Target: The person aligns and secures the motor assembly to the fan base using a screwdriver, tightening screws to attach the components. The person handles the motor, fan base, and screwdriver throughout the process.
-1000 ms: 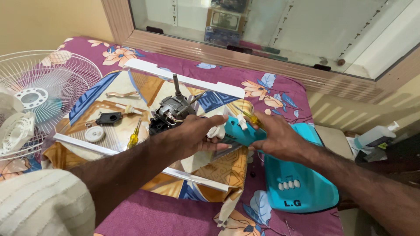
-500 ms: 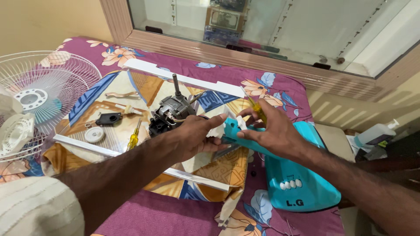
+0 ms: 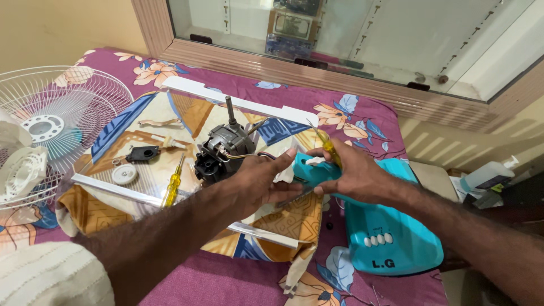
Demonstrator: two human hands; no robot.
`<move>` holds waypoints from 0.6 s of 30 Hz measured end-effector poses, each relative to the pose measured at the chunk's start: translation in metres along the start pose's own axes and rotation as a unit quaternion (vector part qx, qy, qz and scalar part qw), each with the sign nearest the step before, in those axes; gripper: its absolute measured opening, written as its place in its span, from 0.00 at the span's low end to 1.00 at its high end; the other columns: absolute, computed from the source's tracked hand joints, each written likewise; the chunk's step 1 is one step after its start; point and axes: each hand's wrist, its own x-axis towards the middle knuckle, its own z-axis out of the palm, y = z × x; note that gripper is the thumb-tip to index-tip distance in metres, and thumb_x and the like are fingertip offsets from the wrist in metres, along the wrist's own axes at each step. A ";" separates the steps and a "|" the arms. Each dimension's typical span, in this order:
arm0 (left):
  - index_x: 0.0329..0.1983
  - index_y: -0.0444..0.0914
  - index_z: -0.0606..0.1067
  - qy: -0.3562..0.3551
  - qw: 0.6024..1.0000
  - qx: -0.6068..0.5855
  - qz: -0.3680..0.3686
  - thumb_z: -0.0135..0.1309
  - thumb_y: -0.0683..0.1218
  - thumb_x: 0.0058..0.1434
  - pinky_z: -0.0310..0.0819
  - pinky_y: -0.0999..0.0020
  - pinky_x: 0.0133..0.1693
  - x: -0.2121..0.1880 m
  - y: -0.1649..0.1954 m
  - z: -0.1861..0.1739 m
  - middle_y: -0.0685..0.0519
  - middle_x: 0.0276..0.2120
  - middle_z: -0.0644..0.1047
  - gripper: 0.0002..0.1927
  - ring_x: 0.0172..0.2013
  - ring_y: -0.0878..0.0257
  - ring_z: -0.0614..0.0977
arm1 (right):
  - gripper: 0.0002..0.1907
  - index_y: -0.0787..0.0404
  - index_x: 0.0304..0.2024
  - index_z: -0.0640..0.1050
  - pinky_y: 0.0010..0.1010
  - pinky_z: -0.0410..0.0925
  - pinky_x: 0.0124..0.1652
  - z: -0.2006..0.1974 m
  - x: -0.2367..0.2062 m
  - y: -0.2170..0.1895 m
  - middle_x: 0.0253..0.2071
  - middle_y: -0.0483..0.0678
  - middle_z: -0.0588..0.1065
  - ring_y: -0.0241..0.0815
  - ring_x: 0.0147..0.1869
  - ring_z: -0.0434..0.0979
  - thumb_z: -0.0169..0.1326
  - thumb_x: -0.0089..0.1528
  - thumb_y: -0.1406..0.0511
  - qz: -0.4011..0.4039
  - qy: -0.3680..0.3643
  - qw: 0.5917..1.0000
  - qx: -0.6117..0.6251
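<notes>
My left hand reaches across the patterned cloth and steadies the teal neck piece of a fan stand, fingers stretched along its near side. My right hand grips the same neck from the right and holds a small yellow screwdriver, whose tip points up and away. The neck joins the teal fan base, which lies on the purple flowered bedspread. A bare fan motor with its shaft upright stands just left of my left hand, wires trailing toward the neck.
A second yellow screwdriver, a white round cap and a black part lie on the cloth. A white fan grille and a white housing sit at the left. A bottle stands at the right, below the mirror frame.
My right hand spread its fingers, then closed again on the neck with the screwdriver raised. My left hand's fingers stretched out along the neck. The view shifted slightly.
</notes>
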 end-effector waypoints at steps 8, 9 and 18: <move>0.58 0.21 0.66 0.015 0.999 0.033 -0.005 0.56 0.60 0.63 0.90 0.62 0.39 0.003 0.002 -0.006 0.40 0.42 0.72 0.38 0.37 0.56 0.81 | 0.39 0.57 0.59 0.71 0.39 0.70 0.56 0.000 0.001 -0.007 0.49 0.50 0.78 0.47 0.58 0.79 0.72 0.47 0.61 0.044 0.016 0.999 -0.007; 0.57 0.22 0.66 0.035 0.999 0.037 -0.011 0.56 0.59 0.64 0.90 0.63 0.38 0.005 0.004 -0.004 0.41 0.40 0.71 0.36 0.35 0.57 0.79 | 0.40 0.56 0.60 0.70 0.40 0.70 0.56 0.000 0.001 -0.009 0.49 0.50 0.77 0.47 0.58 0.79 0.73 0.47 0.61 0.050 0.014 0.999 -0.017; 0.51 0.24 0.70 0.059 0.995 0.084 -0.015 0.54 0.57 0.66 0.88 0.60 0.32 0.013 0.014 -0.002 0.48 0.28 0.69 0.29 0.23 0.63 0.73 | 0.41 0.48 0.66 0.68 0.42 0.70 0.60 0.000 -0.006 -0.015 0.51 0.50 0.77 0.45 0.62 0.77 0.69 0.51 0.60 0.083 -0.017 0.996 -0.032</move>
